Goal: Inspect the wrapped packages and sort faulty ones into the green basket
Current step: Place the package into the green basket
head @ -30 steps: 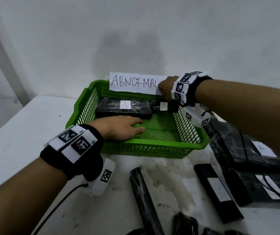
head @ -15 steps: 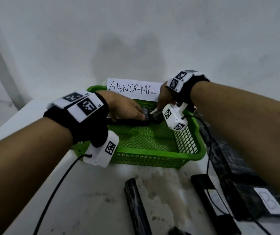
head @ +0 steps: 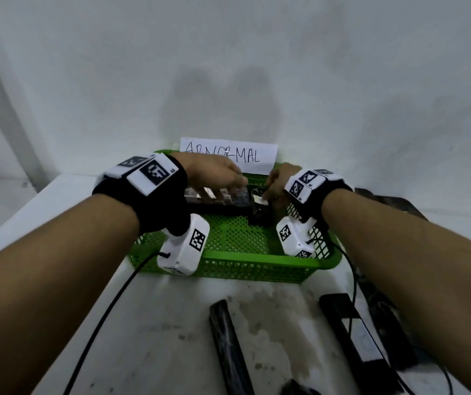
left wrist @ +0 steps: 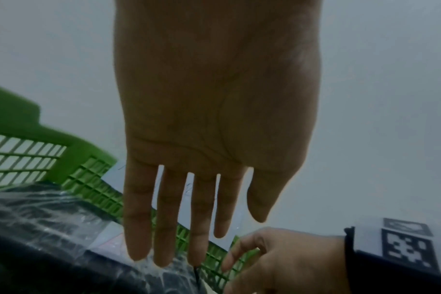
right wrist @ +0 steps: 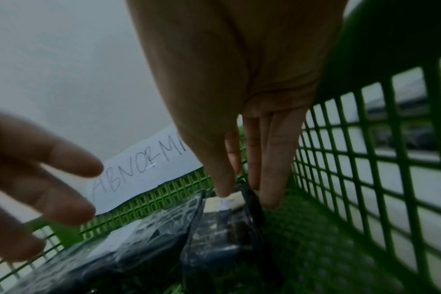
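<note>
Green mesh basket (head: 257, 263), long black wrapped package (head: 235, 199) along its far wall, smaller package (head: 260, 216) beside it

"ABNORMAL", paper sign (head: 260, 159) on green basket (head: 257, 259)

Both forearms reach forward. Left hand (head: 214, 173) flat, fingers straight and spread. Right hand (head: 280, 181) points down, pinching a package (right wrist: 222, 238).

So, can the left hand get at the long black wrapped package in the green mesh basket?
Probably yes: the left hand is open right over the long black wrapped package, nothing between them; the right hand pinches only the smaller black package beside it.
</note>
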